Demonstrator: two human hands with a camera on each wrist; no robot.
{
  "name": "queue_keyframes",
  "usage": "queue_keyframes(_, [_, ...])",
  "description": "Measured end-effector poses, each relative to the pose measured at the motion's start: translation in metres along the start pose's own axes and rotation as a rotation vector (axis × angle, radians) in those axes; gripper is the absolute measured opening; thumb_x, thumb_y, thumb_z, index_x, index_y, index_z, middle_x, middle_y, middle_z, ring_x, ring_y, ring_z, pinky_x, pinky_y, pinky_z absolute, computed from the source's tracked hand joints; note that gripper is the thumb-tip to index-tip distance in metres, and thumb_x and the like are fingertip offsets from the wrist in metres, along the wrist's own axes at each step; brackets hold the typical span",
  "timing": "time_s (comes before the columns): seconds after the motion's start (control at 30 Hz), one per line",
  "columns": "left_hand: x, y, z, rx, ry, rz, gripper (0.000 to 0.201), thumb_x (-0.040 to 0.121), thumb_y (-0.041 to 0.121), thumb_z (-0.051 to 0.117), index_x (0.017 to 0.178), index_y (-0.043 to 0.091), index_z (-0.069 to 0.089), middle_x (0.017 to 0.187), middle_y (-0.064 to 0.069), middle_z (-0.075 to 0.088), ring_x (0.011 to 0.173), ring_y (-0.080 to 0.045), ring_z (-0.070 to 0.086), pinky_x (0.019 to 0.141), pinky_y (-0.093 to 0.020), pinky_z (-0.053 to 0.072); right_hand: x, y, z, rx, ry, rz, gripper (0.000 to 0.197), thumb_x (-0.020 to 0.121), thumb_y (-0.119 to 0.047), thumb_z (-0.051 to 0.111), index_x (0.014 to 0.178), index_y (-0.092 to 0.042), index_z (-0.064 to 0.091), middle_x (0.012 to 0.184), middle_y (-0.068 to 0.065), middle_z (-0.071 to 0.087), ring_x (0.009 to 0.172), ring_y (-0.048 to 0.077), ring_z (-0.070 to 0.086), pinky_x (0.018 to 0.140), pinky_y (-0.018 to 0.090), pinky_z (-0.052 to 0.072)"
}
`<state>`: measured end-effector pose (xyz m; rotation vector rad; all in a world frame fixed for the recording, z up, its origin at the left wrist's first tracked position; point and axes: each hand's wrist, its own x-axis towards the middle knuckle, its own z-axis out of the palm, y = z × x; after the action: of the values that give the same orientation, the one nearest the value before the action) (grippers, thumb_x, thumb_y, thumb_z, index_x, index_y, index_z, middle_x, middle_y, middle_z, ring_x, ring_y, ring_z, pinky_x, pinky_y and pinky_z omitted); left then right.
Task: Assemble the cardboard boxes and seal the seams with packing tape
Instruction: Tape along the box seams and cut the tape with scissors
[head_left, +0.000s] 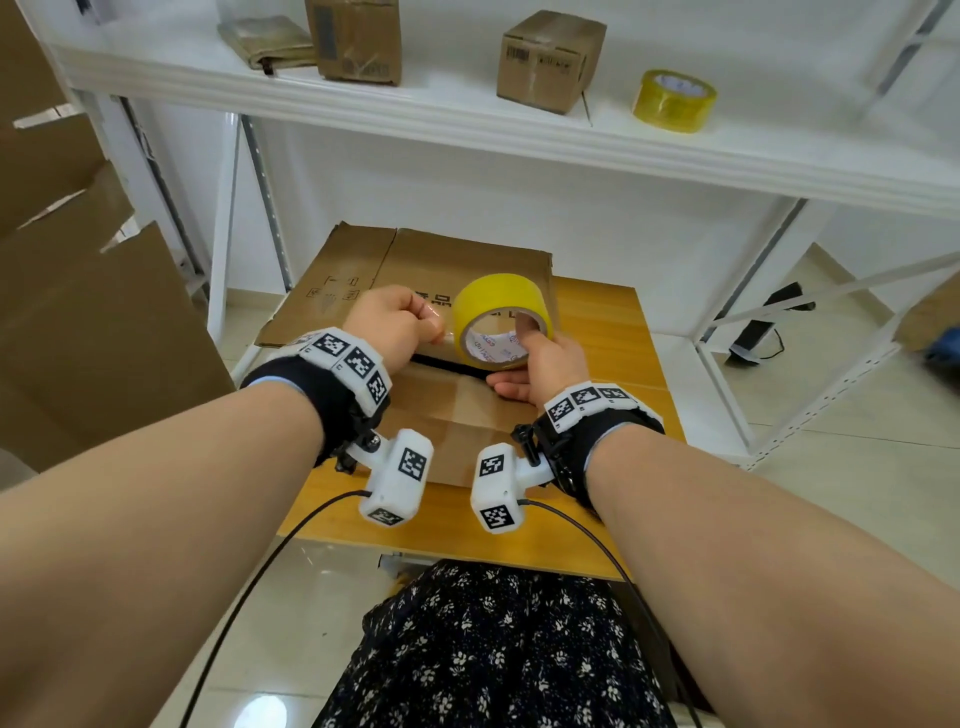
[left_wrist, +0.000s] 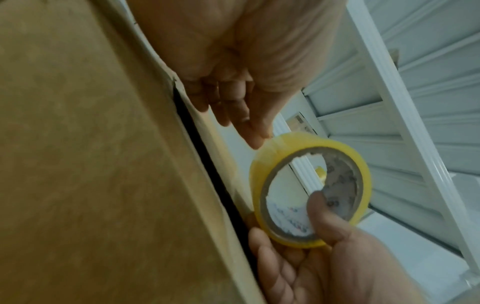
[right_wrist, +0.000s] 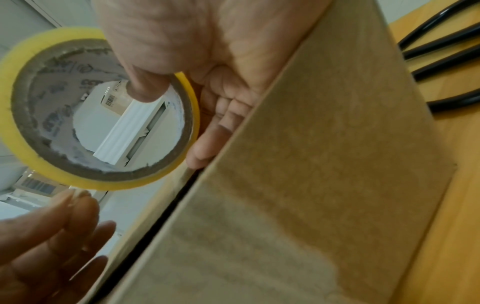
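We hold a tape roll over the open seam of a cardboard box.

Our right hand (head_left: 540, 364) grips the tape roll (head_left: 498, 319), thumb hooked through its core, just above the box (head_left: 457, 410) on the wooden table (head_left: 613, 332). Our left hand (head_left: 395, 327), fingers curled, pinches at the roll's outer edge beside it. The box's top flaps stand slightly apart, a dark gap between them. A flattened box (head_left: 415, 275) lies behind it.

bare wooden tabletop (head_left: 618, 332) right of the folded box (head_left: 452, 415); flattened cardboard (head_left: 363, 275) behind; shelf (head_left: 467, 119) overhangs above.
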<state>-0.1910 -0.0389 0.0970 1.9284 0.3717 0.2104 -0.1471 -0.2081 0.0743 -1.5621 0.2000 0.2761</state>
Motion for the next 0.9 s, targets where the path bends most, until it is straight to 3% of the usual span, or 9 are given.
queue_keyframes(0.1, [0.005,0.001,-0.007,0.005,-0.060,0.004,0.009,0.087,0.006,0.065,0.094,0.000,0.067,0.085,-0.003,0.074,0.077,-0.005,0.064,0.075,-0.015,0.044,0.000,-0.004,0.001,-0.034,-0.002,-0.011,0.028,0.095,-0.041,0.060,0.086,-0.015,0.054,0.088,0.022,0.069,0.060,0.028,0.069,0.056,0.031,0.058])
queue_keyframes(0.17, [0.005,-0.005,-0.012,-0.004,-0.076,-0.011,0.008,0.087,0.005,0.066,0.094,0.002,0.067,0.089,-0.006,0.073,0.076,-0.005,0.063,0.073,-0.013,0.042,0.001,-0.006,0.005,-0.076,-0.007,-0.016,0.027,0.094,-0.040,0.062,0.086,-0.014,0.056,0.082,0.020,0.069,0.061,0.029,0.069,0.059,0.034,0.059])
queue_keyframes(0.3, [0.007,-0.023,-0.020,-0.047,-0.074,-0.040,0.002,0.087,0.011,0.068,0.087,0.009,0.068,0.082,0.000,0.074,0.073,-0.008,0.064,0.089,-0.027,0.048,0.001,-0.010,0.020,-0.123,0.024,-0.027,0.021,0.092,-0.035,0.064,0.085,-0.017,0.060,0.083,0.014,0.069,0.059,0.026,0.069,0.072,0.043,0.062])
queue_keyframes(0.4, [0.013,-0.030,-0.024,-0.086,-0.080,-0.065,0.013,0.087,0.011,0.068,0.076,0.017,0.064,0.080,-0.001,0.073,0.074,-0.014,0.064,0.093,-0.037,0.051,0.004,-0.016,0.036,-0.046,0.050,0.022,0.018,0.093,-0.027,0.062,0.087,-0.011,0.059,0.076,0.009,0.061,0.054,0.023,0.063,0.077,0.048,0.061])
queue_keyframes(0.53, [0.020,-0.036,-0.033,-0.182,-0.078,-0.094,0.016,0.086,0.009,0.067,0.073,0.018,0.064,0.073,0.003,0.072,0.082,-0.020,0.064,0.095,-0.043,0.051,0.004,-0.031,0.067,0.069,0.011,0.107,0.010,0.094,-0.018,0.059,0.095,-0.008,0.058,0.090,0.015,0.060,0.060,0.025,0.058,0.068,0.045,0.059])
queue_keyframes(0.73, [0.026,-0.040,-0.054,-0.419,-0.032,-0.113,0.023,0.091,0.002,0.058,0.072,0.015,0.060,0.061,0.007,0.066,0.071,-0.014,0.059,0.074,-0.027,0.048,0.006,-0.022,0.095,0.247,-0.088,0.133,0.010,0.098,-0.019,0.051,0.091,-0.014,0.055,0.109,0.024,0.065,0.073,0.034,0.065,0.057,0.039,0.059])
queue_keyframes(0.8, [0.026,-0.042,-0.057,-0.404,-0.033,-0.129,0.020,0.092,0.002,0.057,0.075,0.013,0.059,0.066,0.002,0.065,0.073,-0.017,0.058,0.082,-0.034,0.051,0.006,-0.015,0.098,0.270,-0.098,0.140,0.007,0.098,-0.019,0.051,0.094,-0.014,0.054,0.115,0.027,0.064,0.081,0.038,0.067,0.059,0.040,0.060])
queue_keyframes(0.9, [0.024,-0.047,-0.057,-0.419,-0.040,-0.130,0.014,0.092,0.005,0.059,0.079,0.011,0.060,0.072,-0.003,0.065,0.082,-0.023,0.058,0.099,-0.043,0.046,0.009,-0.008,0.098,0.239,-0.053,0.114,0.005,0.096,-0.020,0.054,0.091,-0.018,0.056,0.115,0.024,0.065,0.092,0.041,0.068,0.061,0.042,0.061])
